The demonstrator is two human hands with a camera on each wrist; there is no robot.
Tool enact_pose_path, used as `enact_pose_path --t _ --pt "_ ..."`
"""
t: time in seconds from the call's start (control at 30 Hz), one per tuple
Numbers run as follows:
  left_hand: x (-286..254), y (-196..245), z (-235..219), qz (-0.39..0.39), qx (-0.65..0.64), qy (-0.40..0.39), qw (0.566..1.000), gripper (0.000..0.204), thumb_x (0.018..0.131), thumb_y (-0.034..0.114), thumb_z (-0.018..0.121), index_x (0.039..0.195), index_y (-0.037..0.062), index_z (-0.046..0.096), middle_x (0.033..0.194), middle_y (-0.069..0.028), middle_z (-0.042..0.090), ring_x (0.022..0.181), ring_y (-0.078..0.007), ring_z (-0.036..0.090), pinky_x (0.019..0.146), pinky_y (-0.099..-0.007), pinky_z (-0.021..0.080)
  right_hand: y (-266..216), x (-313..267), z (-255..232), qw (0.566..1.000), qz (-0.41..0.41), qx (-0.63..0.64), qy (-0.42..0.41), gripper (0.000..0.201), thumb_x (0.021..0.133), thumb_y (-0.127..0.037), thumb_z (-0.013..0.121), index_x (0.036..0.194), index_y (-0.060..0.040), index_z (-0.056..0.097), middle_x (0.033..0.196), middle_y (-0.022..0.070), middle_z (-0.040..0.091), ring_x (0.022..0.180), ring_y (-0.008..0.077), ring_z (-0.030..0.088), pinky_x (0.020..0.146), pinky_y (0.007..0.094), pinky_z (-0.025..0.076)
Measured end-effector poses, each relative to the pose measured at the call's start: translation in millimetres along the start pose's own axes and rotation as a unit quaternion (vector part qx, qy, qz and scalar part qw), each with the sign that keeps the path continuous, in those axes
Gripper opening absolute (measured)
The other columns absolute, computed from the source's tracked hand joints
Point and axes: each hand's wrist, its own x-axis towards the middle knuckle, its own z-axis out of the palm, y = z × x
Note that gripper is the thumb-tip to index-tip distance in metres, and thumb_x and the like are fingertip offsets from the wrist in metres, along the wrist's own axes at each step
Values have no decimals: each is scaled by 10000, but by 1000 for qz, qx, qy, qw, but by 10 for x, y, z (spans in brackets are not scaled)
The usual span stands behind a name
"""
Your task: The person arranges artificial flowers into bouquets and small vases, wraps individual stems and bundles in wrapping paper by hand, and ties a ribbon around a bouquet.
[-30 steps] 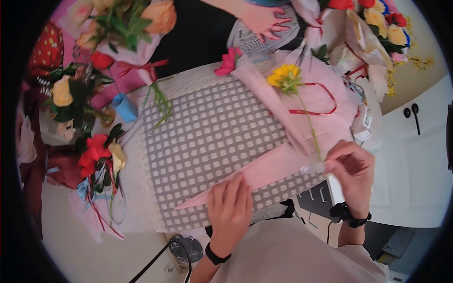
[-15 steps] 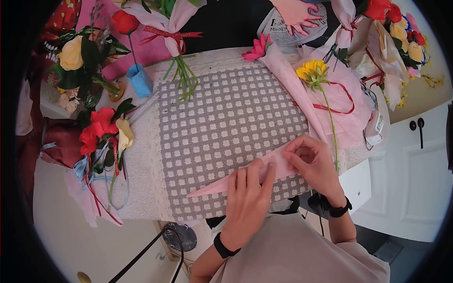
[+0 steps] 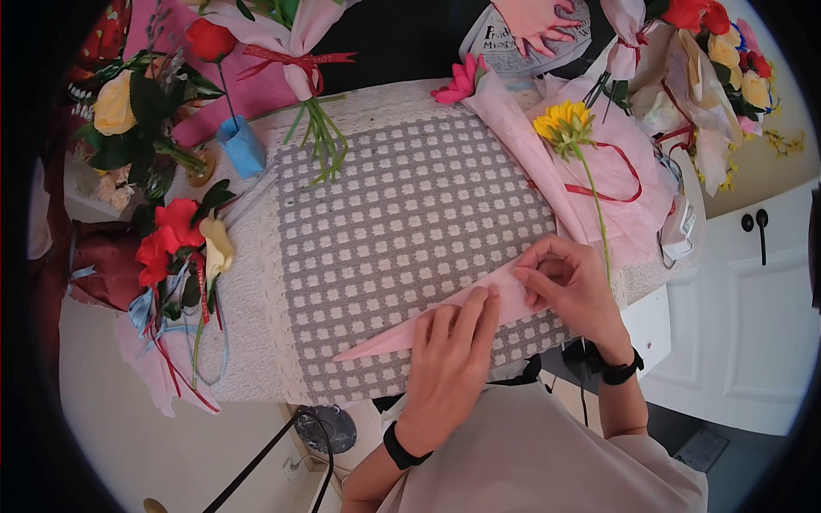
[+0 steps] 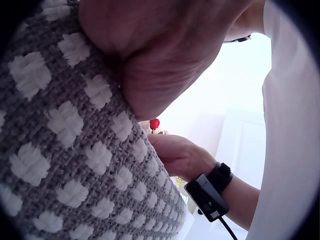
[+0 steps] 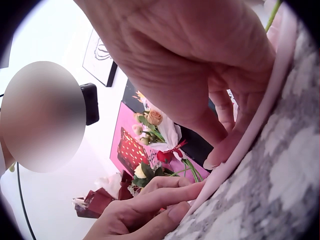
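A folded strip of pink wrapping paper (image 3: 389,340), tapering to a point at the left, lies on the grey-and-white checked cloth (image 3: 410,205). My left hand (image 3: 455,355) rests on its middle with the fingers extended and pressing it flat. At the paper's wider right end, my right hand (image 3: 571,286) has its fingers curled, and thumb and fingertips pinch at the paper. In the right wrist view the fingertips meet the edge of the pink paper (image 5: 240,155). A yellow sunflower (image 3: 563,124) lies just beyond the right hand, its green stem running down beside it.
Pink sheets with a red ribbon (image 3: 629,201) lie at the right. Along the left stand a blue holder (image 3: 242,147) with a red rose, and red and cream flowers (image 3: 175,235). A wrapped bouquet (image 3: 321,137) lies behind. Another person's hand (image 3: 539,21) rests on printed paper.
My right hand has moved left from beside the stem's lower end onto the pink paper. The left hand has stayed on the paper, its fingers shifting right along it. The head view has shifted.
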Motion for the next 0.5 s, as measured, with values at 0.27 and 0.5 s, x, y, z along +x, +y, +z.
enact_pose_path --t 0.27,0.5 --pt "-8 -34 19 -5 -46 21 999 512 822 -1 660 1327 -84 636 1323 -151 614 1029 -284 602 937 -433 480 -65 -7 46 999 -4 -34 15 50 970 23 702 973 38 655 821 17 665 655 68 651 564 218 519" --pt "14 22 70 1 54 22 998 641 785 6 709 1421 59 649 1244 -58 600 951 -262 555 883 -441 461 -50 -13 48 999 -8 -44 18 47 962 29 705 962 38 658 814 19 676 652 68 657 563 220 518"
